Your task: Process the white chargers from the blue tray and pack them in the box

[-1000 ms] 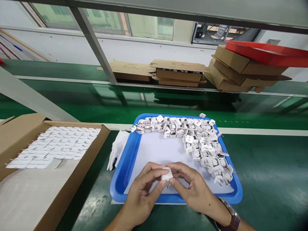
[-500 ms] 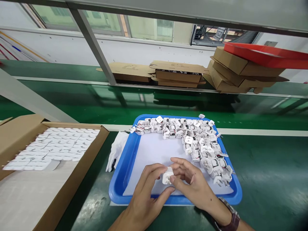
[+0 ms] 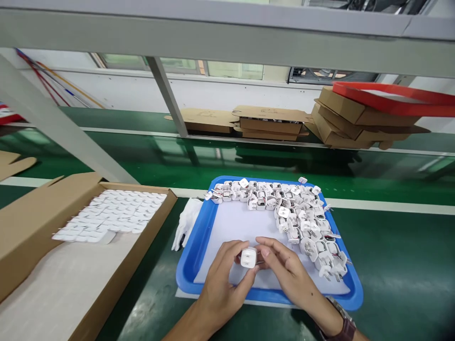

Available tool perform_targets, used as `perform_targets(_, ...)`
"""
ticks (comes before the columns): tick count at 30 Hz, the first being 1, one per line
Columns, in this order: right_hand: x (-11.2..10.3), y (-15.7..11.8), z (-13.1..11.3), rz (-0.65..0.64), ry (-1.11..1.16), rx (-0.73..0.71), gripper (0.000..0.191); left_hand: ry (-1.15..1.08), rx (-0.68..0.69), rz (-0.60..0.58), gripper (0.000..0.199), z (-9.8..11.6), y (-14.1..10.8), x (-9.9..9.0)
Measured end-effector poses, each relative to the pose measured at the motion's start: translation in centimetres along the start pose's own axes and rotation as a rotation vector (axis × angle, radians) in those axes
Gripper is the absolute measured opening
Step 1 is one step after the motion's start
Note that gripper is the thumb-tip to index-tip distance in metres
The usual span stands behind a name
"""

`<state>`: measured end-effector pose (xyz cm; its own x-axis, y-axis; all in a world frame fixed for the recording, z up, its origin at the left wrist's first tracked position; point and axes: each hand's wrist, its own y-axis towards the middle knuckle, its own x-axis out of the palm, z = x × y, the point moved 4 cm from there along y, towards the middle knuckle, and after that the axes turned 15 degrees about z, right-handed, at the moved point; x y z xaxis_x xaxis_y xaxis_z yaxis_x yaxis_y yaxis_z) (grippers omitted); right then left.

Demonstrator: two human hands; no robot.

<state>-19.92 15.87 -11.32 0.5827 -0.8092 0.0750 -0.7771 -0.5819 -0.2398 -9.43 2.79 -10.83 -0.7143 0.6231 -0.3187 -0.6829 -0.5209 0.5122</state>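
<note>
Over the front of the blue tray (image 3: 185,270), my left hand (image 3: 227,272) grips a small white plug adapter (image 3: 248,257) between thumb and fingers. Its squarish end with small dark marks faces me. My right hand (image 3: 284,265) is curled against the adapter's right side, thumb and fingertips close together there; its lower fingers are partly hidden. Many similar white adapter housings (image 3: 302,222), some open with wires and parts showing and some with metal pins, lie along the tray's back and right side. White paper (image 3: 231,227) lines the tray.
At left stands an open cardboard box (image 3: 121,265) with rows of white pieces (image 3: 117,213) on its liner. A white glove (image 3: 187,220) lies between box and tray. Behind are a slanted metal post (image 3: 71,118), cardboard cartons (image 3: 270,124) and a red tray (image 3: 391,97).
The adapter has been turned so a different end faces me. My right thumb has moved off its front to its right side. The view has tilted upward and shifted left.
</note>
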Motion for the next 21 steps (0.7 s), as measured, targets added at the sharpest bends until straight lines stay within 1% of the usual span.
perform_targets(3, -0.1, -0.1, 0.4, 0.02, -0.055, -0.006, 0.046, 0.024, -0.019, 0.039, 0.049, 0.5, 0.1, -0.6)
perform_targets(5, -0.4, -0.1, 0.8, 0.028, -0.116, 0.005, 0.049, 0.066, -0.018, 0.067, 0.051, 1.1, 0.6, -2.0)
perform_targets(7, -0.8, 0.0, 1.5, 0.031, -0.168, 0.051, 0.053, 0.149, -0.04, 0.089, 0.052, 1.5, 1.5, -4.6)
perform_targets(8, -1.1, 0.1, 1.9, 0.028, -0.201, 0.08, 0.055, 0.208, -0.059, 0.102, 0.051, 1.5, 2.1, -6.4)
perform_targets(10, -1.3, 0.4, 2.6, 0.01, -0.26, 0.118, 0.062, 0.368, -0.096, 0.154, 0.043, 0.9, 3.6, -11.0)
perform_targets(12, -1.4, 0.6, 2.9, 0.013, -0.317, 0.127, 0.065, 0.566, -0.106, 0.233, 0.035, -0.4, 5.0, -16.3)
perform_targets(13, -1.4, 0.7, 3.0, 0.015, -0.34, 0.125, 0.066, 0.671, -0.148, 0.257, 0.034, -1.5, 5.6, -18.9)
perform_targets(15, -1.3, 0.7, 3.1, 0.012, -0.362, 0.115, 0.065, 0.83, -0.291, 0.229, 0.043, -4.3, 6.3, -23.2)
perform_targets(16, -1.2, 0.7, 3.2, 0.01, -0.364, 0.112, 0.064, 0.862, -0.324, 0.215, 0.046, -5.7, 6.5, -24.7)
perform_targets(17, -1.2, 0.7, 3.3, 0.007, -0.363, 0.111, 0.064, 0.884, -0.345, 0.196, 0.048, -7.0, 6.5, -25.9)
perform_targets(18, -1.2, 0.7, 3.3, 0.007, -0.361, 0.111, 0.063, 0.897, -0.354, 0.175, 0.049, -8.3, 6.3, -26.6)
perform_targets(19, -1.2, 0.7, 3.5, 0.006, -0.358, 0.113, 0.063, 0.903, -0.351, 0.153, 0.049, -9.3, 6.1, -27.0)
perform_targets(21, -1.3, 0.8, 3.7, 0.005, -0.355, 0.121, 0.063, 0.919, -0.336, 0.108, 0.051, -11.0, 5.4, -27.1)
